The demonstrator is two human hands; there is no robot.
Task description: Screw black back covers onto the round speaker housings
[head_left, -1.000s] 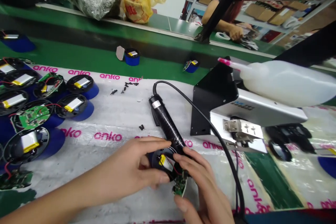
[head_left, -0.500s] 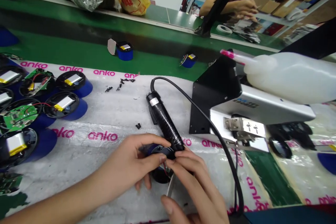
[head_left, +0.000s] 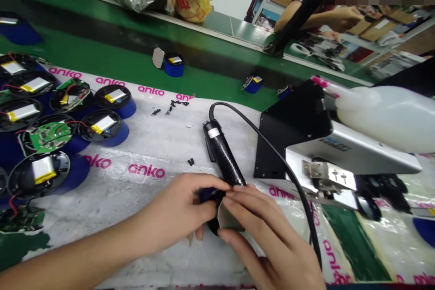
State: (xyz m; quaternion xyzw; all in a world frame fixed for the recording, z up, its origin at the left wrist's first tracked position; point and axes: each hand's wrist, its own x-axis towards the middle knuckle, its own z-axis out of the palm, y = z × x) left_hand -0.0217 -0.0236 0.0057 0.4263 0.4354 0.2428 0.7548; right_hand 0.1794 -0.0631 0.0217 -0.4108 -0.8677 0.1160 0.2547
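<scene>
My left hand (head_left: pixel 181 213) is closed around a round blue-and-black housing (head_left: pixel 213 226), mostly covered by my fingers. In my right hand (head_left: pixel 272 231) a thin light-grey plate (head_left: pixel 228 217) is pinched between thumb and fingers, tilted over the housing's open side. Whether plate and housing touch I cannot tell. Just beyond my fingertips lies a black electric screwdriver (head_left: pixel 226 156) with a cable; its near end is hidden behind my hands. Small black pieces (head_left: pixel 190 161) lie left of the screwdriver.
Several blue housings with batteries (head_left: pixel 103 123) and green circuit boards (head_left: pixel 50 136) crowd the left. A silver-and-black machine (head_left: pixel 292 131) stands right, a white plastic bottle (head_left: pixel 384 113) above it. More housings (head_left: pixel 174 65) sit on the green belt (head_left: pixel 118 61). A co-worker's arm (head_left: pixel 326 20) shows behind.
My right hand has swung the grey plate from nearly edge-on to lying over the housing. My left hand still holds the housing. The whole view has shifted, with things appearing farther right.
</scene>
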